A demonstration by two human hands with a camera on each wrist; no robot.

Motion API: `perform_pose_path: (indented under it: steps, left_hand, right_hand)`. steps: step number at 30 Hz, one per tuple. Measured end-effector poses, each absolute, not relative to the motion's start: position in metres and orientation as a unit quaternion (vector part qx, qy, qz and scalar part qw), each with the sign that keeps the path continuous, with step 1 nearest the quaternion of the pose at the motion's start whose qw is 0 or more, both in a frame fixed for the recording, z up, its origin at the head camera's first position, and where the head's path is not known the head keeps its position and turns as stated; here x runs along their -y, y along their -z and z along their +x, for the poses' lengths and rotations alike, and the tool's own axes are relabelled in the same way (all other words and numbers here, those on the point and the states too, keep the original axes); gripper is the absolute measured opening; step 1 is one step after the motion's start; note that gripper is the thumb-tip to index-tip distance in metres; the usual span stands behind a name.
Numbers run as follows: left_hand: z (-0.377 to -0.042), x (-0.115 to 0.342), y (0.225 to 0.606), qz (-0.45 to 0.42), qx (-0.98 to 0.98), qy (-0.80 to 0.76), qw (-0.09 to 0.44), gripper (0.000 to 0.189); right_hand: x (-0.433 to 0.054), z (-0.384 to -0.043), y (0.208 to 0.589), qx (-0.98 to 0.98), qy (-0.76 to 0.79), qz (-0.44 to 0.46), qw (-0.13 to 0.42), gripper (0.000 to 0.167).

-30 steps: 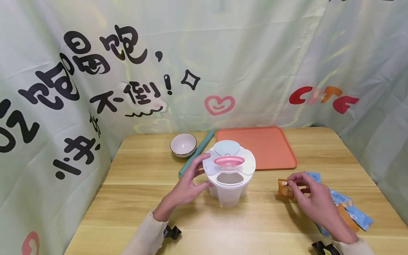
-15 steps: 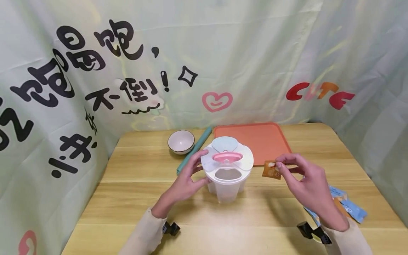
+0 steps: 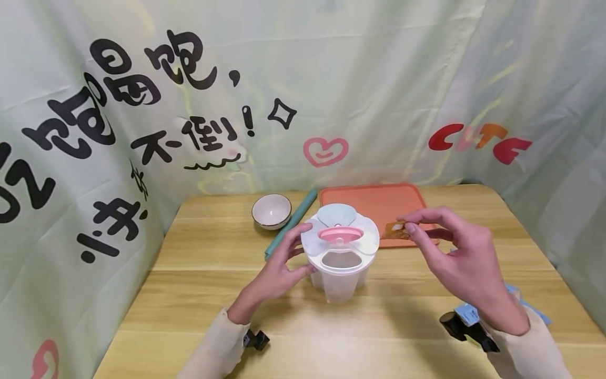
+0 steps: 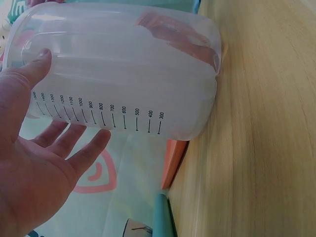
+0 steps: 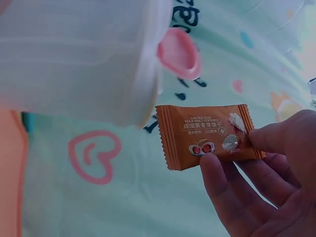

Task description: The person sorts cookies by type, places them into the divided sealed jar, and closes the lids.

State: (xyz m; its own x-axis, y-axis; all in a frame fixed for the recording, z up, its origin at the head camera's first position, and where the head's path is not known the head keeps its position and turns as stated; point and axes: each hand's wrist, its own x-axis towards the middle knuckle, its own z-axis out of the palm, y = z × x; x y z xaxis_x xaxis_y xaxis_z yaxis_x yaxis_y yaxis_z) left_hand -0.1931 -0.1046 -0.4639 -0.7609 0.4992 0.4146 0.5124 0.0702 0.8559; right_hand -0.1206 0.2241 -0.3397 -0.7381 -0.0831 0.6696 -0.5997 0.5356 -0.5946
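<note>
A clear plastic pitcher-like container (image 3: 340, 287) with a white lid (image 3: 314, 245) stands upright on the table. The lid has a pink handle (image 3: 341, 234) and an oval front opening, with a pale blue flap (image 3: 336, 215) behind. My left hand (image 3: 279, 268) holds the container's left side between thumb and fingers; printed measuring marks show in the left wrist view. Just right of the lid, my right hand (image 3: 459, 252) pinches an orange cookie packet (image 5: 197, 136) by one end, raised off the table. In the left wrist view an orange patch shows through the container wall; its source is unclear.
Behind the container lies an orange tray (image 3: 379, 200). A teal rolled item (image 3: 291, 223) and a white bowl (image 3: 272, 211) are at the back left. Blue packets (image 3: 467, 313) lie partly hidden beneath my right forearm. A printed curtain (image 3: 379, 95) hangs behind the table.
My right hand has lifted the orange cookie packet from beside the blue packets and carried it left and up towards the lid. My left hand keeps its place on the container.
</note>
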Motion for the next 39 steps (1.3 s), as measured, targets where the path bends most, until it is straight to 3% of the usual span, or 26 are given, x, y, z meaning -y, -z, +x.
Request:
perform_pose_path:
  steps: [10, 23, 33, 39]
  left_hand:
    - [-0.194, 0.104, 0.465, -0.343, 0.732, 0.588, 0.006, 0.085]
    - [-0.194, 0.104, 0.464, -0.346, 0.733, 0.585, 0.014, 0.084]
    - [-0.194, 0.104, 0.464, -0.341, 0.736, 0.585, 0.006, 0.085]
    - [-0.195, 0.105, 0.465, -0.344, 0.737, 0.582, 0.007, 0.085]
  right_hand:
    - [-0.199, -0.119, 0.329, 0.790, -0.478, 0.263, 0.281, 0.038]
    - [-0.176, -0.120, 0.342, 0.787, -0.494, 0.277, 0.246, 0.035]
    - [-0.168, -0.119, 0.351, 0.795, -0.488, 0.277, 0.232, 0.019]
    - [-0.163, -0.120, 0.355, 0.794, -0.494, 0.273, 0.227, 0.030]
